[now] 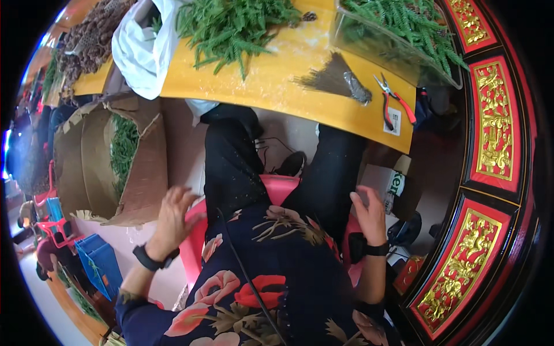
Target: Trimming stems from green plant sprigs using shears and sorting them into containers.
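Observation:
My left hand point(175, 216) hangs in the air beside my left thigh, fingers apart and nothing in them. Past it stands a cardboard box point(144, 167) with green sprigs inside. On the other side, my right hand point(370, 212) is raised near my right knee, thumb spread from the fingers, also empty. Both hands are away from the yellow table point(248, 86). On the table lie a heap of green artificial sprigs point(231, 29), a bundle of thin dark wires point(334, 79) and red-handled pliers point(391, 104).
A clear plastic bin point(386, 52) of green sprigs stands at the table's far right. A white plastic bag point(144, 52) hangs over its left side. Pine cones point(92, 40) are piled beyond. Carved red-and-gold panels point(493, 121) line the right. A pink stool point(280, 185) is under me.

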`<action>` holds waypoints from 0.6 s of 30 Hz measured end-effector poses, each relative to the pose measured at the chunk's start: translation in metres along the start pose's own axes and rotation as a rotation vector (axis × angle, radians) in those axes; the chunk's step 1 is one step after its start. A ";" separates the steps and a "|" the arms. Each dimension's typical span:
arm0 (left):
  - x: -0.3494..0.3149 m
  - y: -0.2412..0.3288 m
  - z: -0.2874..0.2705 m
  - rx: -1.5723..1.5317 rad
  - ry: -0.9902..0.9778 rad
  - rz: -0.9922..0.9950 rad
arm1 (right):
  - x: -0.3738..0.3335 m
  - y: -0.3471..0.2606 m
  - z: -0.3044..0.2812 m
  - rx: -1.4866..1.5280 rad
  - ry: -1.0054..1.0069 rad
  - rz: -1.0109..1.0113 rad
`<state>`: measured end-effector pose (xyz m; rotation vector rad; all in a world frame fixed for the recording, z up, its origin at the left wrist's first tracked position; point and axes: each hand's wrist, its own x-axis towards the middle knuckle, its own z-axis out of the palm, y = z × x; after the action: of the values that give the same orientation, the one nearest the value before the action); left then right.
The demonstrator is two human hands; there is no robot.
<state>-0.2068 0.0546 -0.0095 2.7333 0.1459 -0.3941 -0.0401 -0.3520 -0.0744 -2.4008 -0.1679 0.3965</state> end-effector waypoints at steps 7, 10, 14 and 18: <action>-0.045 -0.006 0.037 0.021 -0.140 -0.049 | -0.050 0.016 -0.004 -0.056 -0.155 0.273; -0.032 -0.013 0.041 -0.038 -0.185 -0.038 | -0.059 0.017 -0.004 -0.178 -0.103 0.260; -0.019 -0.011 0.042 -0.081 -0.186 -0.085 | -0.066 0.006 0.000 -0.190 0.022 0.369; -0.016 -0.022 0.052 -0.443 -0.086 -0.495 | -0.067 0.009 -0.001 -0.164 0.071 0.423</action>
<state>-0.2387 0.0549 -0.0592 2.2158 0.7932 -0.5358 -0.1026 -0.3741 -0.0633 -2.6052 0.3586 0.5026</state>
